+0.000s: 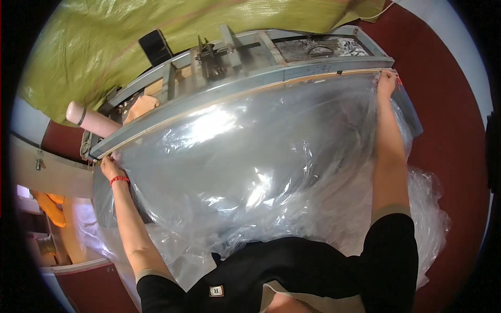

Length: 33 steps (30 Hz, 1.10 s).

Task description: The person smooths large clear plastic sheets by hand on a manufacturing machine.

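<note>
A wide sheet of clear plastic film [250,151] spreads between my two outstretched arms, shiny and wrinkled, its top edge along a long grey metal frame [209,93]. At the frame's left end my left hand [110,168], with a red bracelet at the wrist, is closed on a corner of the film. My right hand [386,83] pinches the film's other corner at the frame's right end. A thin wooden-coloured strip [292,78] runs along the frame's near edge, with a small black clip [339,72] on it.
Behind the frame hangs a yellow-green tarp [115,47]. A pink cylinder [94,119], a black flat object [155,47] and a metal fixture [209,58] stand at the frame. More loose film [425,224] bunches at right over a dark red floor [459,172]. An orange item [51,208] lies at far left.
</note>
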Motion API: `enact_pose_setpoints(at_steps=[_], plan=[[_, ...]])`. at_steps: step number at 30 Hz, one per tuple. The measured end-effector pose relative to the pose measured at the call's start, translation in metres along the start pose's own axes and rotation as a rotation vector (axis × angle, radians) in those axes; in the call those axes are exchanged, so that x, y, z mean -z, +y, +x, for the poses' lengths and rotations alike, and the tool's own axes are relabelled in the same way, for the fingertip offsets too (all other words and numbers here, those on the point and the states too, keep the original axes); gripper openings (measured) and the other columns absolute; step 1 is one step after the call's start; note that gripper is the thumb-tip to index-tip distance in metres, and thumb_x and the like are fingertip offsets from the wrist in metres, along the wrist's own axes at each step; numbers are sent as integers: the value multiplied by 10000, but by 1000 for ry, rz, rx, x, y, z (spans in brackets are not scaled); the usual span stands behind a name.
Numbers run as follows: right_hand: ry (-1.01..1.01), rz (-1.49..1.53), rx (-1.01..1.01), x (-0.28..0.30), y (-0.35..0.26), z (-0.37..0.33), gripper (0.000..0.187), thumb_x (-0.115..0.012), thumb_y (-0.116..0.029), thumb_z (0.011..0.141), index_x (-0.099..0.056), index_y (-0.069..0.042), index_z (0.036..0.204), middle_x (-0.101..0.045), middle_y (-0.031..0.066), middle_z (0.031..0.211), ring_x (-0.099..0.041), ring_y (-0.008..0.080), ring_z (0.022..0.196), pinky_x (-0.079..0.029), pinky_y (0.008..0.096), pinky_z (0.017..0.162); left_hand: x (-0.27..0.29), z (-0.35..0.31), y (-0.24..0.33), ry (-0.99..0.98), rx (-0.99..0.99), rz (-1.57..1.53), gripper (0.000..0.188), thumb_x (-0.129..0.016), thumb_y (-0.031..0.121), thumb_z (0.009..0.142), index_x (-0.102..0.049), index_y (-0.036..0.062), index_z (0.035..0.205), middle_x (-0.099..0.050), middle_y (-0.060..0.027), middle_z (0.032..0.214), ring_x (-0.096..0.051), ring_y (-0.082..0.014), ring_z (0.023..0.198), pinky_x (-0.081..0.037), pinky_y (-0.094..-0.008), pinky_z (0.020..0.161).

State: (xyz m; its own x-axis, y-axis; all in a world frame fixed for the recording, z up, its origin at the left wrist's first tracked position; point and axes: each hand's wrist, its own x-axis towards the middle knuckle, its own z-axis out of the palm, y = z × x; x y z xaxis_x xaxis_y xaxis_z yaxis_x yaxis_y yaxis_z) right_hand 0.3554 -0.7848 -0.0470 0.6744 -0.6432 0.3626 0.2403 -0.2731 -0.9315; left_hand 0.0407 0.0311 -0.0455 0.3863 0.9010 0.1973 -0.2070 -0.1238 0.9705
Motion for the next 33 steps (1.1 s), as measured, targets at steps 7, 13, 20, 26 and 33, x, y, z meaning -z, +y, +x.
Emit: enact_pose_setpoints(at_steps=[7,13,20,26,33], plan=[[-239,-299,225,35,-43,-18,292,-615,-244,769,-587,-7,937,-596,65,800,-554,137,778,-415,247,729,47,-13,54,-429,201,741,430,-439,466,839,-537,88,660,-401,65,529,-364,-48,496,-248,-206,434],[-145,-186,210,152,-54,-22,295,-541,-248,799,-616,-8,952,-615,71,950,-555,146,872,-409,269,787,6,-107,103,-638,23,516,199,-530,279,829,-578,87,814,-425,89,605,-340,-11,502,-235,-173,426],[329,-980,172,236,-81,-25,411,-578,-339,761,-561,-56,1060,-551,115,1092,-548,268,945,-419,348,808,-60,-217,164,-838,217,100,137,-557,234,817,-561,99,795,-389,103,558,-277,5,449,-171,-160,398],[-727,-165,399,29,-225,-183,241,-570,-168,788,-575,-38,991,-579,70,984,-543,128,876,-405,247,796,-56,-242,193,-957,212,3,114,-562,145,809,-559,32,823,-510,13,623,-462,-54,510,-378,-174,462],[-1510,566,644,-57,-312,-385,275,-635,-68,705,-571,-11,967,-586,71,896,-546,171,854,-423,268,762,-44,-252,213,-974,-61,123,64,-605,82,767,-567,33,784,-524,12,666,-491,-67,591,-394,-193,552]])
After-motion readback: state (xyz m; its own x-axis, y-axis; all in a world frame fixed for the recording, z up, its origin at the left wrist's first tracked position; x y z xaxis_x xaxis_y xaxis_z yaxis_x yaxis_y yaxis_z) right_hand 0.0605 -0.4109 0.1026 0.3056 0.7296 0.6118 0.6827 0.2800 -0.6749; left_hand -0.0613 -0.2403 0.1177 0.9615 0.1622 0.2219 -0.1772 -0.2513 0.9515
